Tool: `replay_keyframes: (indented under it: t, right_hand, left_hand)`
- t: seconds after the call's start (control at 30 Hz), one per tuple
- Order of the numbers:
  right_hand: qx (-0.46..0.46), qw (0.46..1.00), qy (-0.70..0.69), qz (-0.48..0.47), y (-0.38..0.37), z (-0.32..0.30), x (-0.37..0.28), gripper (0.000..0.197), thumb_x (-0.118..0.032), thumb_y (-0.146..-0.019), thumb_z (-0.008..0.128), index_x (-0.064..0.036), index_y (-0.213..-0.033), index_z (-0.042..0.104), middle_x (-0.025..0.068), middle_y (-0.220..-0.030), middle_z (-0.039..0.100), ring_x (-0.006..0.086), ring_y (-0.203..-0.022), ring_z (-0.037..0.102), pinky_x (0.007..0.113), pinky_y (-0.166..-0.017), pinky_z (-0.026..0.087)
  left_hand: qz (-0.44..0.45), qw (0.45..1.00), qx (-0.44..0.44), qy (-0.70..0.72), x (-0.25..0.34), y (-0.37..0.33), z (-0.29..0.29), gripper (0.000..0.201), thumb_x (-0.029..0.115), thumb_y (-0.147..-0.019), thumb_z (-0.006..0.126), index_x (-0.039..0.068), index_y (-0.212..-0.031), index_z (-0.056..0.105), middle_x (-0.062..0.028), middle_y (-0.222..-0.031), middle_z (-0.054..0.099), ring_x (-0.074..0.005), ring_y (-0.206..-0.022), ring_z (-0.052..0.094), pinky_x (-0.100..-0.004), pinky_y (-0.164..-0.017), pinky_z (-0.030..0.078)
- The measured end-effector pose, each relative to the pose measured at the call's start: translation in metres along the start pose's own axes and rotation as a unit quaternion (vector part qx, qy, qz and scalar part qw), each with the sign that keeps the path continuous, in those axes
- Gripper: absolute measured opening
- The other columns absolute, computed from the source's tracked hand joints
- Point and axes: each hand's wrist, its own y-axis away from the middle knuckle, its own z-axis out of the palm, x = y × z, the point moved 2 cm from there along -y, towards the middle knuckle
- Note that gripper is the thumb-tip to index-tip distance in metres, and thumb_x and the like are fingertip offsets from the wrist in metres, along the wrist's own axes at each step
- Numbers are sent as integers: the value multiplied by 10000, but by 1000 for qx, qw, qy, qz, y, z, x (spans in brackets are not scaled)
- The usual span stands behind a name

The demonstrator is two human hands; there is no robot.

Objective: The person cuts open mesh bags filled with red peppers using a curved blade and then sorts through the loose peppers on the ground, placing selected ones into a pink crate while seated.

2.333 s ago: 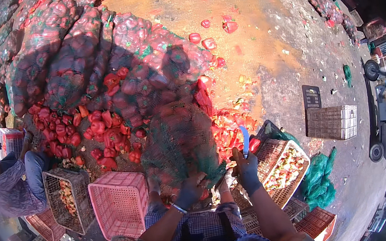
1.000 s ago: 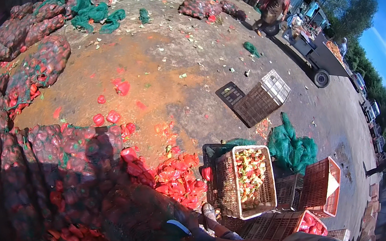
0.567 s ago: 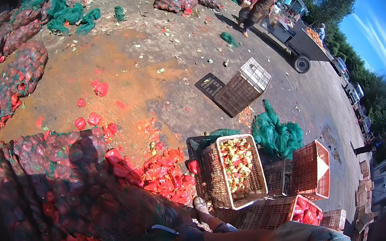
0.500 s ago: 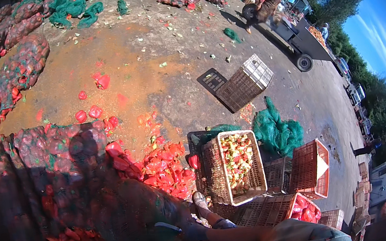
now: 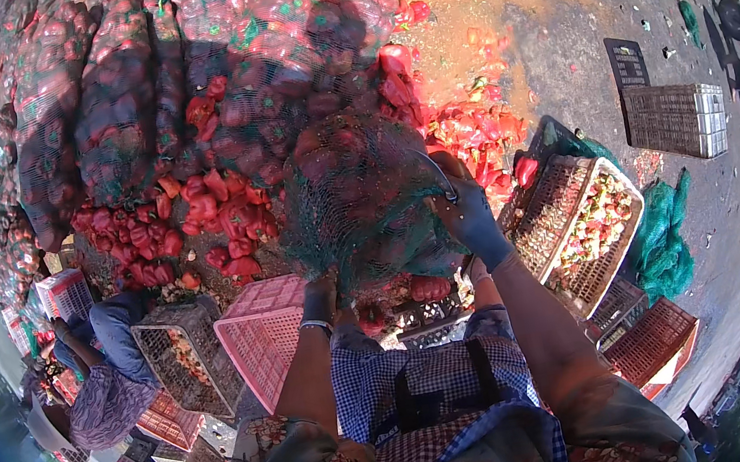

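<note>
1. The view swings from the yard back down to the mesh sack [image 5: 355, 199].
2. The left hand [image 5: 322, 295] shifts from the sack's near middle to its near left corner.
3. The right hand [image 5: 468, 213] brings the curved knife [image 5: 438, 174] over to the sack's right side.

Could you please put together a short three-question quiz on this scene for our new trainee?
1. Multiple choice: which hand holds the curved-bladed metal knife?
A) the left
B) the right
C) neither

2. True or false: the left hand holds the bulging green mesh sack of red peppers.

3. Fill in the blank, as seen in the picture: the pale-rimmed rectangular plastic crate of chopped scraps stands to the ____ of the crumpled heap of green netting.

Key:
1. B, the right hand
2. True
3. left
</note>
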Motion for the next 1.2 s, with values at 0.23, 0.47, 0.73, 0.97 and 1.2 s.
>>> replay_keyframes:
  t: [0.23, 0.47, 0.73, 0.97, 1.2]
  right_hand:
    - [-88, 869, -444, 199, -8, 73, 42, 468, -156, -953, 608, 35, -1361, 480, 40, -1194, 629, 132, -1093, 604, 311, -965, 473]
    - [129, 837, -487, 215, 46, 39, 90, 276, -338, -967, 579, -75, -1041, 615, 36, -945, 664, 167, -812, 641, 343, -709, 535]
    - [58, 979, 195, 24, 205, -82, 59, 209, -210, -895, 637, -37, -1000, 587, 85, -770, 641, 218, -729, 652, 357, -665, 506]
    - [186, 920, -172, 300, 299, -26, 222, 130, -187, -935, 619, -68, -987, 611, 13, -834, 626, 129, -719, 596, 283, -606, 472]
    - [104, 992, 44, -56, 144, -108, 20, 51, -86, -859, 576, -57, -902, 582, 45, -689, 554, 202, -636, 591, 329, -550, 443]
  left_hand:
    - [76, 985, -52, 146, -35, -38, -3, 287, 304, -1001, 531, 32, -1009, 621, -60, -775, 637, -178, -601, 606, -344, -480, 505]
    - [115, 963, -57, 236, 6, 24, 8, 228, 334, -955, 605, 111, -971, 653, 13, -734, 599, -112, -534, 534, -271, -422, 450]
    - [32, 996, -37, 79, -32, 190, 76, 193, 261, -941, 615, 81, -1010, 628, -13, -774, 611, -132, -637, 600, -282, -451, 429]
    - [-15, 996, -82, 30, -88, 199, 74, 267, 327, -954, 574, 105, -1100, 595, -25, -846, 634, -176, -682, 625, -321, -508, 473]
    - [137, 947, -152, 246, 58, 216, 88, 355, 386, -981, 506, 104, -1192, 555, -47, -949, 643, -185, -702, 640, -252, -478, 435]
